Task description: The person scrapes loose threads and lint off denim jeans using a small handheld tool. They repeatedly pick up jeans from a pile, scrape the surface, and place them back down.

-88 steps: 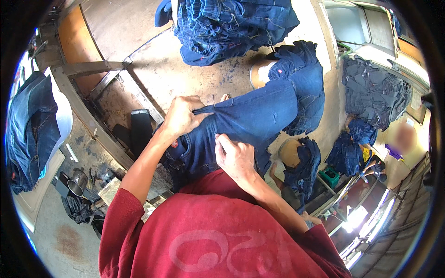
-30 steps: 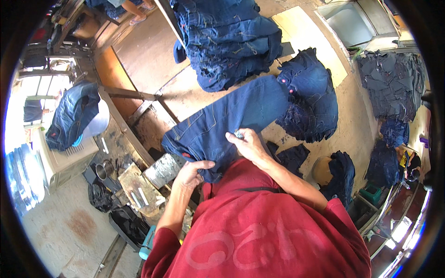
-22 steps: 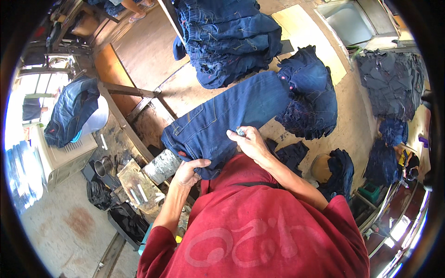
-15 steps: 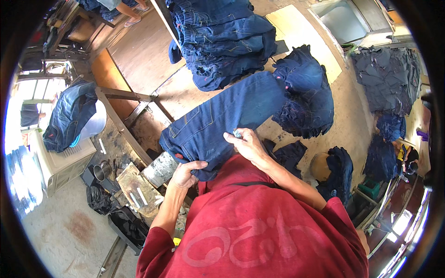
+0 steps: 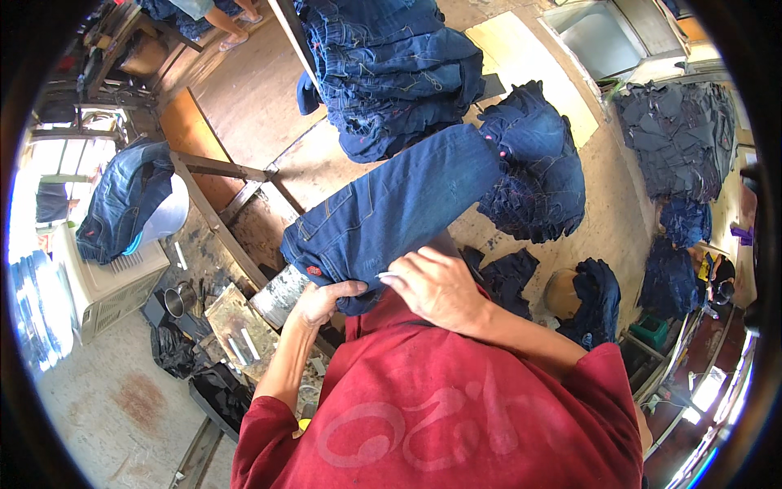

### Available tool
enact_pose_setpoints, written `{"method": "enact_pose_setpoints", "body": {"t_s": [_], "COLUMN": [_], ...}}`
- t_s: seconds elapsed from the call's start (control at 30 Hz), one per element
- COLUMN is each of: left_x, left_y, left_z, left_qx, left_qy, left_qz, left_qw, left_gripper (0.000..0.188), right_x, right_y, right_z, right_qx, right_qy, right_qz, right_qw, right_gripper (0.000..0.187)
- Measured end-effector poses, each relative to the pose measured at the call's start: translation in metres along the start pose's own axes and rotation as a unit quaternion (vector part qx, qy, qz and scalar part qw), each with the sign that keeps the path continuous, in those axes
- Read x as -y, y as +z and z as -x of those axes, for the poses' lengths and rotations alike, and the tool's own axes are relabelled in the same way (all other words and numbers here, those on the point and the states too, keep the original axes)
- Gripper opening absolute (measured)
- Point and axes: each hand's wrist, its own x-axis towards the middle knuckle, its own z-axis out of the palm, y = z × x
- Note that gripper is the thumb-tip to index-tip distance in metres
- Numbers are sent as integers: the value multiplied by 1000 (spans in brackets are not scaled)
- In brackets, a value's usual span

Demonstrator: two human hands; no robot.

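A pair of dark blue jeans (image 5: 399, 196) lies stretched out in front of me, its red patch (image 5: 314, 270) at the near left end. Pale worn marks show on the denim. My left hand (image 5: 323, 300) is closed on the jeans' edge beside the patch, thumb on top. Just right of it, my right hand (image 5: 444, 289) pinches a small pale piece (image 5: 386, 276) at the denim's near edge; its kind is too small to tell. Under the jeans' left end, a whitish, speckled round beam (image 5: 277, 298) sticks out.
Stacked jeans (image 5: 391, 73) stand ahead, with a bunched denim pile (image 5: 533, 163) to their right. Dark garments (image 5: 680, 138) lie far right. At left are a wooden frame (image 5: 216, 228), a metal mug (image 5: 179, 299) and a beige casing (image 5: 122, 277) with jeans on top. A person's legs (image 5: 224, 24) show far left.
My right hand has come down and left along the denim, toward my left hand, still pinching the small pale piece. My left hand keeps its hold on the jeans.
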Motion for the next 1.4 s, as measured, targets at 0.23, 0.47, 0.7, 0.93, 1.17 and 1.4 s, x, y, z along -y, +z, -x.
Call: {"method": "enact_pose_setpoints", "body": {"t_s": [0.23, 0.47, 0.7, 0.93, 1.17, 1.4], "left_x": [6, 10, 5, 11, 8, 2], "left_y": [-1, -1, -5, -9, -5, 5], "left_z": [1, 1, -3, -5, -4, 3], "left_qx": [-2, -9, 6, 43, 17, 11], "left_qy": [-13, 4, -65, -56, -55, -46], "left_qz": [36, 53, 65, 129, 90, 116], "left_qw": [999, 999, 996, 989, 994, 992], "left_gripper": [52, 52, 44, 42, 43, 47], "right_x": [5, -13, -36, -44, -43, -38], "right_y": [4, 2, 0, 3, 3, -1], "right_z": [1, 0, -2, -11, -19, -29], "right_qx": [-70, -55, -39, -24, -51, -19], "right_qy": [61, 77, -139, -205, -225, -203], "right_qz": [67, 121, 21, 69, 39, 70], "right_qw": [993, 988, 989, 976, 972, 977], "right_gripper": [13, 11, 17, 18, 18, 15]}}
